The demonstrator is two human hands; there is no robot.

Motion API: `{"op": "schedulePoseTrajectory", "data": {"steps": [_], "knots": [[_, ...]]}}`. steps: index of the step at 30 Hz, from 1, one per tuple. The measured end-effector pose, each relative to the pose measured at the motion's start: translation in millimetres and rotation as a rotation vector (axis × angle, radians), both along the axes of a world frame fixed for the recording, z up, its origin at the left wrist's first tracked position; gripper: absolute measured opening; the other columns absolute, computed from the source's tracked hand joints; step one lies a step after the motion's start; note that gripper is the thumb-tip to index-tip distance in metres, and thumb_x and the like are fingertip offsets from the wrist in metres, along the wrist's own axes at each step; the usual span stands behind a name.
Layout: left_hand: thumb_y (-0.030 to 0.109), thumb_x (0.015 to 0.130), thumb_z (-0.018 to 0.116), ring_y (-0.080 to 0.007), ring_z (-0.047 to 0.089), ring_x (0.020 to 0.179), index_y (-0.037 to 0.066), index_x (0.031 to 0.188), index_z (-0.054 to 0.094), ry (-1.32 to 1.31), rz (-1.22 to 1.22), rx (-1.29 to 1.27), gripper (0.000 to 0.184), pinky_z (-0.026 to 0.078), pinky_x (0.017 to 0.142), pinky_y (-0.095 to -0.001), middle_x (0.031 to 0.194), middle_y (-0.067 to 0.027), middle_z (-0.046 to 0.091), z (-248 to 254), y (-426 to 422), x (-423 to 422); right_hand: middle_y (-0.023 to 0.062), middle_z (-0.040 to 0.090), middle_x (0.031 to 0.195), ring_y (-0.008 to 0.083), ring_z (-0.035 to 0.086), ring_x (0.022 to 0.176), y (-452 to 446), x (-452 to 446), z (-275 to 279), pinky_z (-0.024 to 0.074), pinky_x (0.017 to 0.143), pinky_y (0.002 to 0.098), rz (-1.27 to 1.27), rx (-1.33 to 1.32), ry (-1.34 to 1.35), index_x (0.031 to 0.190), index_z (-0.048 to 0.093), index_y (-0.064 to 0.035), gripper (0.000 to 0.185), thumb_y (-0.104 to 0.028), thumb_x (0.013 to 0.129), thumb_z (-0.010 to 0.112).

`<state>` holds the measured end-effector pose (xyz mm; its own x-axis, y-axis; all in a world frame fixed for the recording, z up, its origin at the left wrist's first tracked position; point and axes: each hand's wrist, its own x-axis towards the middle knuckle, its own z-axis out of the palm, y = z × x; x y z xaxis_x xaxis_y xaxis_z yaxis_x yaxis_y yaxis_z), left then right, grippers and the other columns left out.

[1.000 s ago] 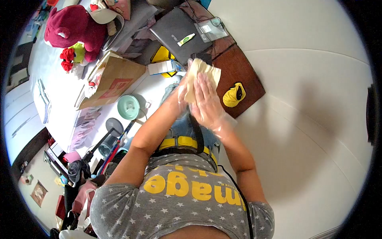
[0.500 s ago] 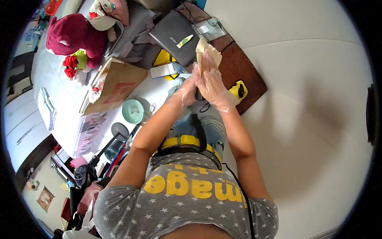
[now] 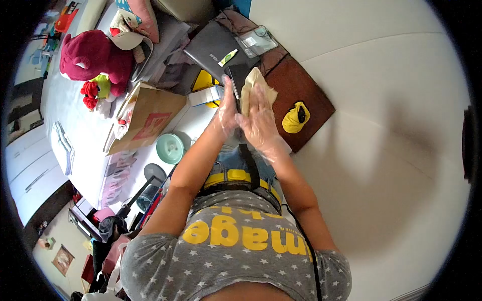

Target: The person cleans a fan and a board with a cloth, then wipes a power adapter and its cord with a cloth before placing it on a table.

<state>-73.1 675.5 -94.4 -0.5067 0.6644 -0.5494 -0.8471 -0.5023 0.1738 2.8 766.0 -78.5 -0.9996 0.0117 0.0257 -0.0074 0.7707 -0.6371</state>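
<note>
Both hands wear clear plastic gloves. My left hand [image 3: 227,111] grips the near side of a dark, flat, phone-like object [image 3: 234,80], its fingers pointing forward; much of the object is hidden. My right hand [image 3: 258,118] lies along a pale yellow cloth [image 3: 249,86], holding it beside and partly over that object. Beyond them is a closed black ASUS laptop [image 3: 203,49] with a small green-and-white tube [image 3: 228,58] on its lid.
A brown wooden table [image 3: 314,98] carries a yellow pouch [image 3: 295,119] and a clear plastic packet [image 3: 258,41]. To the left are a white-and-blue box [image 3: 205,95], a cardboard box [image 3: 155,113], a mint-green bowl [image 3: 169,149] and a maroon plush toy [image 3: 88,55].
My hands have come nearer to me and spread slightly apart. The cloth has moved back with my right hand, and the dark flat object now shows between them.
</note>
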Motion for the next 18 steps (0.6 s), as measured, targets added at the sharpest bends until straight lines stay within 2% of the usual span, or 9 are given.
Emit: {"op": "schedulePoseTrajectory", "data": {"steps": [5, 9, 11, 12, 13, 15, 16, 18], "knots": [[0.065, 0.086, 0.029, -0.0273, 0.043, 0.119, 0.012, 0.135, 0.033, 0.124, 0.020, 0.037, 0.072, 0.039, 0.098, -0.0456, 0.131, -0.0111, 0.042, -12.2, 4.7, 7.9, 0.0334, 0.021, 0.138, 0.0432, 0.020, 0.131, 9.0, -35.0, 4.6, 0.0145, 0.109, 0.0446, 0.100, 0.014, 0.086, 0.131, 0.023, 0.0167, 0.080, -0.049, 0.088, 0.039], [0.067, 0.084, 0.030, -0.0278, 0.049, 0.113, 0.010, 0.130, 0.039, 0.258, 0.051, 0.041, 0.074, 0.042, 0.094, -0.0449, 0.127, -0.0132, 0.047, -31.4, 5.2, 4.4, 0.0297, 0.018, 0.141, 0.0418, 0.019, 0.131, 4.7, -25.0, 7.8, 0.0156, 0.109, 0.0433, 0.125, 0.002, 0.051, 0.132, 0.022, 0.0144, 0.074, -0.043, 0.089, 0.041], [0.072, 0.081, 0.031, -0.0297, 0.056, 0.103, 0.005, 0.119, 0.048, 0.068, -0.145, -0.067, 0.079, 0.047, 0.088, -0.0445, 0.117, -0.0176, 0.054, -29.1, -5.3, -13.4, 0.0288, 0.018, 0.141, 0.0415, 0.019, 0.132, -2.1, -3.9, 13.2, 0.0156, 0.109, 0.0444, 0.246, 0.043, 0.102, 0.133, 0.023, 0.0126, 0.069, -0.038, 0.090, 0.041], [0.076, 0.077, 0.030, -0.0320, 0.061, 0.090, 0.001, 0.107, 0.054, 0.023, -0.223, -0.090, 0.084, 0.051, 0.081, -0.0443, 0.105, -0.0214, 0.059, -17.6, -11.1, -16.8, 0.0275, 0.020, 0.141, 0.0401, 0.020, 0.132, -4.9, 8.0, 11.7, 0.0155, 0.109, 0.0453, 0.262, 0.090, 0.106, 0.133, 0.025, 0.0111, 0.065, -0.034, 0.089, 0.043], [0.078, 0.075, 0.028, -0.0328, 0.062, 0.086, -0.001, 0.105, 0.055, 0.036, -0.214, -0.169, 0.088, 0.052, 0.079, -0.0442, 0.103, -0.0222, 0.060, 2.7, -10.1, -15.3, 0.0246, 0.026, 0.139, 0.0377, 0.025, 0.131, -10.7, 19.8, 7.2, 0.0195, 0.108, 0.0461, 0.188, 0.019, 0.149, 0.129, 0.035, 0.0082, 0.055, -0.023, 0.087, 0.050], [0.076, 0.077, 0.030, -0.0312, 0.063, 0.082, 0.000, 0.106, 0.055, 0.015, -0.210, -0.070, 0.085, 0.053, 0.076, -0.0428, 0.100, -0.0193, 0.061, -6.2, -7.1, -11.8, 0.0215, 0.042, 0.130, 0.0342, 0.039, 0.124, -9.0, 30.9, -2.3, 0.0306, 0.103, 0.0459, 0.129, 0.017, 0.340, 0.121, 0.046, 0.0044, 0.040, -0.010, 0.084, 0.053], [0.075, 0.077, 0.030, -0.0307, 0.063, 0.081, 0.001, 0.106, 0.054, 0.009, -0.210, -0.038, 0.084, 0.053, 0.075, -0.0423, 0.098, -0.0183, 0.061, -12.5, -5.0, -10.1, 0.0215, 0.042, 0.130, 0.0342, 0.039, 0.124, -7.0, 33.0, -3.9, 0.0306, 0.103, 0.0459, 0.129, 0.016, 0.341, 0.121, 0.046, 0.0044, 0.040, -0.010, 0.084, 0.053], [0.071, 0.080, 0.034, -0.0267, 0.062, 0.081, 0.002, 0.109, 0.053, -0.023, -0.033, 0.186, 0.077, 0.053, 0.074, -0.0393, 0.094, -0.0139, 0.062, -21.9, 2.5, -8.1, 0.0197, 0.055, 0.115, 0.0311, 0.051, 0.112, -1.8, 37.3, -4.5, 0.0395, 0.096, 0.0449, 0.051, -0.152, 0.507, 0.113, 0.053, 0.0023, 0.032, 0.000, 0.081, 0.052]]}}
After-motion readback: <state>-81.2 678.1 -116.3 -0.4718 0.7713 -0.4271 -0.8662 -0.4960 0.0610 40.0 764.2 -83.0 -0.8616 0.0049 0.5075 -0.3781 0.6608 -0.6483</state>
